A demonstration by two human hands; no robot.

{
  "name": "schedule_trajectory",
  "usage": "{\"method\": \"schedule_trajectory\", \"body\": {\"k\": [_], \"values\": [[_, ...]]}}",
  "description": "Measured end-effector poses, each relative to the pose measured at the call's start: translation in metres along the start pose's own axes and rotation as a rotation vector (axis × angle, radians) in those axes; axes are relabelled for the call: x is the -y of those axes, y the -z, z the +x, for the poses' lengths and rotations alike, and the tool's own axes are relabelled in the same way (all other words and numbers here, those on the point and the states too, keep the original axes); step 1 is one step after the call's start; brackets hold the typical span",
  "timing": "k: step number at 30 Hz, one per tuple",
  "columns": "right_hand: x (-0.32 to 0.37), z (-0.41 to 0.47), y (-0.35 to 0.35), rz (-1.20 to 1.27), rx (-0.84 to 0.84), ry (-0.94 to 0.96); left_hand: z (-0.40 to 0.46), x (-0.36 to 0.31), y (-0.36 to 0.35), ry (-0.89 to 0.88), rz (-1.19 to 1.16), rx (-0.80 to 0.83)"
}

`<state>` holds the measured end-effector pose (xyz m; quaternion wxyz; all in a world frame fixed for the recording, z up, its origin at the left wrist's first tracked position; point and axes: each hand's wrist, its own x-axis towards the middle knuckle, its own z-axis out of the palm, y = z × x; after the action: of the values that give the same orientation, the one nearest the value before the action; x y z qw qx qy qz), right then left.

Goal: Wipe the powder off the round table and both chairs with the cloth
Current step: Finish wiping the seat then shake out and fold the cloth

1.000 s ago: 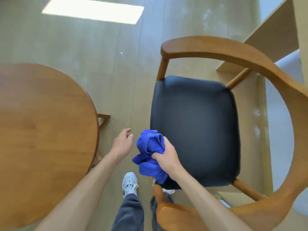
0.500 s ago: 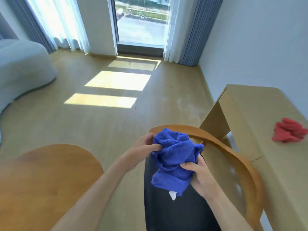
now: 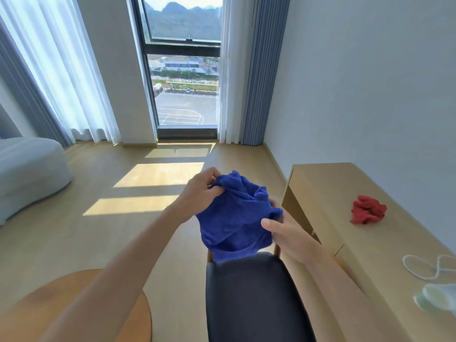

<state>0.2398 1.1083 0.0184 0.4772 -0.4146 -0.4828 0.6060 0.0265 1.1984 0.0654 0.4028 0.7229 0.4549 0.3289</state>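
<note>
Both hands, left hand and right hand, grip the blue cloth above the chair, apparently refolding before more wiping.

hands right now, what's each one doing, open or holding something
Left hand: pinches the top edge of the blue cloth.
Right hand: grips the same cloth's right side.

A crumpled red cloth is seen on a light wooden desk along the right wall, with a white cord nearer. A grey sofa is placed left; a tall window is flanked by curtains.
</note>
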Motion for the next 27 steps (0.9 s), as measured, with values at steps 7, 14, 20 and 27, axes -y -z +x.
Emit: {"method": "schedule_trajectory", "body": {"k": [7, 14, 20, 27], "values": [[0.039, 0.014, -0.008, -0.355, -0.237, 0.104, 0.0, -0.027, 0.026, -0.151, 0.185, 0.043], [0.059, 0.04, -0.041, -0.781, 0.041, 0.009, 0.001, -0.04, 0.04, -0.261, 0.359, 0.058], [0.05, 0.063, -0.045, -0.924, -0.144, 0.221, 0.007, -0.037, 0.074, -0.298, 0.472, 0.057], [0.065, 0.063, -0.021, -0.965, 0.099, 0.057, 0.007, -0.023, 0.094, -0.295, 0.558, 0.06]]}}
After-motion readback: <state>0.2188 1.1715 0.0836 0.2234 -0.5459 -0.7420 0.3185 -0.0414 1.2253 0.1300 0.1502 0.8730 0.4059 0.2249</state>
